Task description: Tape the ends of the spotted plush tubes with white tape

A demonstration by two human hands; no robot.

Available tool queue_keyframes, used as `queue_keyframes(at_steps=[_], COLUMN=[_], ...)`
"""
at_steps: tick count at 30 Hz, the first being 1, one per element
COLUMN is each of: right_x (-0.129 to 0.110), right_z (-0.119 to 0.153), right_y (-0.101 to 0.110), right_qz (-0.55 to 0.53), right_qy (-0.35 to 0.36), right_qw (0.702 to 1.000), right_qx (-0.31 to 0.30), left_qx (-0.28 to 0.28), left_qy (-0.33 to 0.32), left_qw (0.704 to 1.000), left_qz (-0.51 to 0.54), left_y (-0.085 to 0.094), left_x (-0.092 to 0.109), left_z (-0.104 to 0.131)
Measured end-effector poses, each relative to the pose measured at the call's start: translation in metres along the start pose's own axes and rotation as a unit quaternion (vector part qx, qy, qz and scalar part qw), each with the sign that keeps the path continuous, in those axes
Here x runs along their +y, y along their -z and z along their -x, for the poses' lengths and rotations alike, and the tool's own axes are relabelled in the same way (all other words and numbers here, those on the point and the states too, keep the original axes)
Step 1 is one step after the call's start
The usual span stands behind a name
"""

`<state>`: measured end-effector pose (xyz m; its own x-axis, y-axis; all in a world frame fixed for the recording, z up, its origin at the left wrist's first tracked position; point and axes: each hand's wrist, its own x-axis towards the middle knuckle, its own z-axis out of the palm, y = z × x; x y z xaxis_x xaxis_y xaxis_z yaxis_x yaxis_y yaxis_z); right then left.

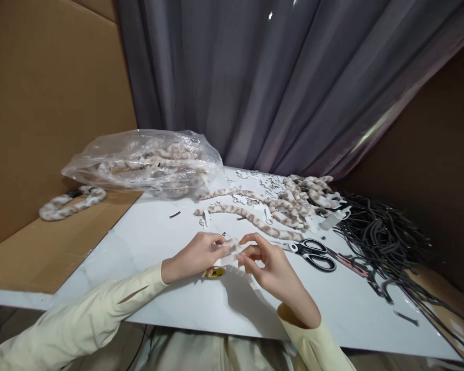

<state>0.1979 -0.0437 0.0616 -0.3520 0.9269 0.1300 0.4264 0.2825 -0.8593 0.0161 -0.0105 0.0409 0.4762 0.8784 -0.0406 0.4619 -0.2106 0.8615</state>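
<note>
Near the front middle of the white table, my left hand [202, 252] is closed round the end of a short fuzzy white-and-brown piece [232, 246]. My right hand [263, 260] pinches at the piece's other side, with something thin and whitish at its fingertips, too small to make out. A yellow oval object [215, 272] lies just below my left fingers. Beyond my hands, a long fuzzy spotted strip [251, 217] stretches across the table. Scissors with black-and-white handles [313, 253] rest to the right of my right hand.
A clear plastic bag [147, 159] of fuzzy strips stands at the back left, beside a fuzzy loop [72, 203] on cardboard [73, 239]. More fuzzy strips [297, 201] are piled at the back right. Black cords [382, 232] and a pink-handled tool [350, 264] lie at the right.
</note>
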Motion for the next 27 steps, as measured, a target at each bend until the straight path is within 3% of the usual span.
queue_keyframes(at_steps=[3, 8, 13, 21, 27], right_x=[0.007, 0.013, 0.007, -0.009, -0.032], right_z=[0.001, 0.004, 0.002, -0.011, -0.019], right_y=[0.010, 0.017, 0.025, 0.036, 0.048], right_qz=[0.087, 0.082, 0.080, 0.233, 0.380], right_qy=[0.004, -0.007, 0.003, 0.131, 0.178], right_qw=[0.996, 0.996, 0.996, 0.963, 0.898], right_qx=[-0.001, 0.019, 0.044, -0.041, -0.132], left_qx=[-0.008, 0.052, 0.045, 0.072, 0.056], left_qy=[0.048, -0.045, -0.060, -0.113, -0.180], left_qw=[0.999, 0.993, 0.992, 0.980, 0.967], left_qz=[0.023, -0.092, -0.102, -0.148, -0.172], left_y=[0.001, -0.001, -0.002, 0.004, 0.008], left_x=[0.001, 0.006, 0.004, -0.001, 0.013], left_z=[-0.001, -0.002, -0.004, -0.007, -0.008])
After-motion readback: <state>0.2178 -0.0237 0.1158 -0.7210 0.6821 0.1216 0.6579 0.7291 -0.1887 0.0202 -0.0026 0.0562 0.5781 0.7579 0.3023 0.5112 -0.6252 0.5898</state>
